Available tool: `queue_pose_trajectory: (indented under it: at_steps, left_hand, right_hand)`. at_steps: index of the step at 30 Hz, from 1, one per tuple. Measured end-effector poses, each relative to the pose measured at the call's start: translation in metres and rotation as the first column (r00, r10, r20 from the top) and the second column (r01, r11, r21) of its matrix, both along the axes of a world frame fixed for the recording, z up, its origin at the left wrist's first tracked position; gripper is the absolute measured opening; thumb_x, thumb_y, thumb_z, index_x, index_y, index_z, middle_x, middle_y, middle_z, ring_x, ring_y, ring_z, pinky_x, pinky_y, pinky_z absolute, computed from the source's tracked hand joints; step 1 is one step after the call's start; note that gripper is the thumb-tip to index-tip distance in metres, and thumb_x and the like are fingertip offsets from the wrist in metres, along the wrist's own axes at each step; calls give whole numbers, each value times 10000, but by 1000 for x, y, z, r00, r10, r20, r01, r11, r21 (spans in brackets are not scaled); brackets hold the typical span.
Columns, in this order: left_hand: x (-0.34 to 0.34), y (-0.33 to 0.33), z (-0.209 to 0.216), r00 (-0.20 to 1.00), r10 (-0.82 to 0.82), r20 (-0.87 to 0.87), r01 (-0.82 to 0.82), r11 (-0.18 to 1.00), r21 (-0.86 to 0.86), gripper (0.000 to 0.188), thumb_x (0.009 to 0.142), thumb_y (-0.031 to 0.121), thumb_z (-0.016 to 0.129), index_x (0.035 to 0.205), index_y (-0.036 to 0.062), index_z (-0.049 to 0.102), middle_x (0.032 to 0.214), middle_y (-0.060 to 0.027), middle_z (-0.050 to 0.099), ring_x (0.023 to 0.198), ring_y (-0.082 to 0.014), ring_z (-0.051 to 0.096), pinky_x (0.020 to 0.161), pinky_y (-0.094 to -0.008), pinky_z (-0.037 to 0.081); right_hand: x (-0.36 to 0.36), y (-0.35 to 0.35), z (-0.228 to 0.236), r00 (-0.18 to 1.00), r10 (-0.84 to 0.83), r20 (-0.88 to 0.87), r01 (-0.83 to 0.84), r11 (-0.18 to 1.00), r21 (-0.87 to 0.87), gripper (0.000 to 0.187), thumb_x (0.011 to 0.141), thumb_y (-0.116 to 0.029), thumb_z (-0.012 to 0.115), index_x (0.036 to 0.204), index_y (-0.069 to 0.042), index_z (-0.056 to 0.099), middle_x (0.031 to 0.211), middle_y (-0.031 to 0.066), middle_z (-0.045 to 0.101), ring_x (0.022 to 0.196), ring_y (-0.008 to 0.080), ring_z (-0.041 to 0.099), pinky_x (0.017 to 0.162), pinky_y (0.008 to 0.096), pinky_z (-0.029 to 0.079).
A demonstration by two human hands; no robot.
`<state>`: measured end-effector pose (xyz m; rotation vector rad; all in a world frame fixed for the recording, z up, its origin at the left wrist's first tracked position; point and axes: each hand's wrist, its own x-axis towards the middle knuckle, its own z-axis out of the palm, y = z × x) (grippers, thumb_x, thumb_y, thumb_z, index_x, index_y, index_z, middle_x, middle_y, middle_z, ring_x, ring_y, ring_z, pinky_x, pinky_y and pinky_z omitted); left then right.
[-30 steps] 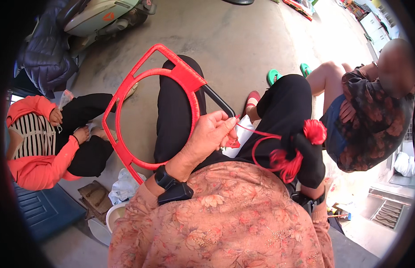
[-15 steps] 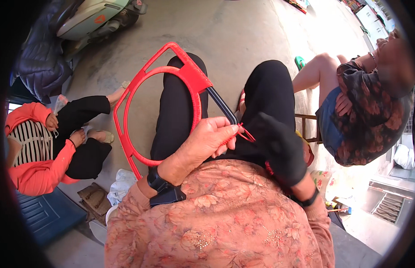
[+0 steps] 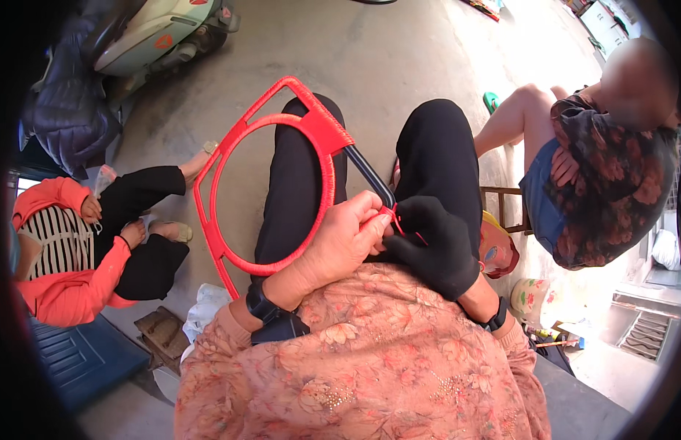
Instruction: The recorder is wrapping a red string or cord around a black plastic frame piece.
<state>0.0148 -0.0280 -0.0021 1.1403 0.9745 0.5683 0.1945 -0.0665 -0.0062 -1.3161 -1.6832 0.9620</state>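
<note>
A frame wrapped in red cord (image 3: 330, 176), a ring set inside an angular outline, lies across my lap and left thigh. One stretch of it is a bare black bar (image 3: 370, 176). My left hand (image 3: 344, 235), bare, pinches the frame at the lower end of this bar, where red wrapping shows under the thumb. Close against it is my right hand (image 3: 436, 246) in a black glove, its fingers bent together around the red cord (image 3: 401, 218). A thin loop of the cord shows between both hands; the gloved fingertips are partly hidden.
At the left sits a person in a coral jacket (image 3: 84, 275); at the right, another in a dark flowered top (image 3: 612, 183). A scooter (image 3: 157, 37) stands at the back left. Beside my right leg are a red-and-yellow item (image 3: 498, 249) and a flowered bucket (image 3: 530, 297).
My gloved right hand has come in from the right to meet my left hand at the bar. The cord loop has shifted with it. The frame has moved slightly right and down.
</note>
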Motion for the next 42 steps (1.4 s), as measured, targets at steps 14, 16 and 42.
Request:
queue_pose_trajectory:
  at_steps: [14, 16, 42]
  left_hand:
    - [3, 38, -2, 938, 40, -345, 245, 628, 739, 349, 712, 85, 755, 955, 13, 515, 723, -149, 623, 662, -275, 667, 574, -327, 513]
    - [4, 42, -8, 954, 110, -279, 135, 674, 727, 362, 695, 61, 757, 960, 17, 515, 730, -135, 644, 679, -241, 686, 587, -307, 534]
    - [-5, 66, -26, 943, 80, -324, 151, 764, 628, 335, 652, -41, 705, 935, 23, 538, 716, -83, 619, 604, -161, 664, 556, -263, 526]
  right_hand:
    - [1, 19, -1, 928, -229, -293, 156, 955, -251, 271, 786, 5, 710, 1020, -7, 574, 973, 52, 630, 912, 91, 586, 803, 248, 485]
    - [-1, 26, -6, 933, -224, -281, 152, 955, -256, 277, 787, -2, 716, 1025, -6, 575, 961, 47, 631, 898, 86, 585, 791, 247, 487]
    - [-14, 57, -23, 914, -259, -312, 134, 919, -371, 224, 800, -2, 724, 990, -10, 605, 909, 9, 617, 814, 50, 558, 716, 221, 482]
